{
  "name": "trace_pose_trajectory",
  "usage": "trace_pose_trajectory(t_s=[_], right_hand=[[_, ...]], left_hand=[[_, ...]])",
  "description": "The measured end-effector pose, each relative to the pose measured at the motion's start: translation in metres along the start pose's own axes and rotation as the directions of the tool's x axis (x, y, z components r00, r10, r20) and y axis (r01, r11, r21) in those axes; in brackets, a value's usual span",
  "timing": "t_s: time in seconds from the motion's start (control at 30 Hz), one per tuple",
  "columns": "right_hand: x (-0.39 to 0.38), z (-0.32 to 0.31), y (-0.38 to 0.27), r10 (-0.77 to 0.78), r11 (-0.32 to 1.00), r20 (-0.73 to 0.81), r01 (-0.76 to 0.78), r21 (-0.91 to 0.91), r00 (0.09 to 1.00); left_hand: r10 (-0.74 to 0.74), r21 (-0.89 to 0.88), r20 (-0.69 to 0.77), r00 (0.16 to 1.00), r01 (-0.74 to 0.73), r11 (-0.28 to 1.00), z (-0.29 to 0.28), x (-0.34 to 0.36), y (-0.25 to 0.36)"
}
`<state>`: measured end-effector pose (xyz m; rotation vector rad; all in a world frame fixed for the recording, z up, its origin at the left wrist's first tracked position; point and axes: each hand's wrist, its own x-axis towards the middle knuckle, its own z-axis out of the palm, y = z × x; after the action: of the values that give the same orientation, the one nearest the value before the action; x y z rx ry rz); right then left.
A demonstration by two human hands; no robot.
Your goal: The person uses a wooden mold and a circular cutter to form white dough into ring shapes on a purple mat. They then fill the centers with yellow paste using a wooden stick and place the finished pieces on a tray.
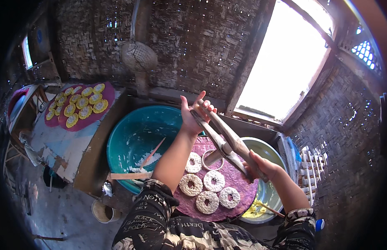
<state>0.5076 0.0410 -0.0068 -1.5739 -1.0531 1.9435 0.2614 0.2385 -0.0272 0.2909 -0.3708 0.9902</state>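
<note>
Both hands are on a wooden press (227,146) made of two long bars, slanting over a round purple mat (243,204). My left hand (193,114) is at the upper end, some fingers curled over the bars and the thumb raised. My right hand (265,166) wraps the lower right end. Below the bars, the press's cylinder (213,157) stands over a pale ring (221,167) on the mat. Several white ring-shaped dough pieces lie around it, among them a front one (207,202) and a middle one (214,181).
Left of the mat stands a teal basin (118,137) with white dough and a stick (153,152). A pale green basin (277,160) with yellow dough is at right. Yellow-and-white rounds (81,103) lie on pink mats at far left. A bucket (105,211) stands on the floor.
</note>
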Motion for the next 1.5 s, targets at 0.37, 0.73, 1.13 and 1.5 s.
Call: trace_pose_trajectory(t_s=[0.37,0.73,1.13,1.5], right_hand=[[-0.004,0.004,-0.005,0.045,0.971,-0.140,-0.077,-0.227,0.989],[0.009,0.032,-0.035,-0.222,0.839,-0.403,-0.036,-0.542,0.888],[-0.021,0.034,-0.018,-0.108,0.825,-0.373,-0.126,-0.551,0.921],[0.011,0.055,-0.017,-0.364,0.853,-0.289,0.193,-0.484,0.885]], left_hand=[[0.128,0.075,-0.071,0.989,-0.123,0.990,-0.042,-0.018,-0.012],[0.198,0.060,-0.103,0.975,-0.193,0.979,-0.051,0.001,0.011],[0.140,0.021,-0.410,0.901,-0.144,0.989,-0.045,-0.023,-0.019],[0.218,0.610,-0.211,0.953,-0.046,0.791,0.009,-0.012,0.036]])
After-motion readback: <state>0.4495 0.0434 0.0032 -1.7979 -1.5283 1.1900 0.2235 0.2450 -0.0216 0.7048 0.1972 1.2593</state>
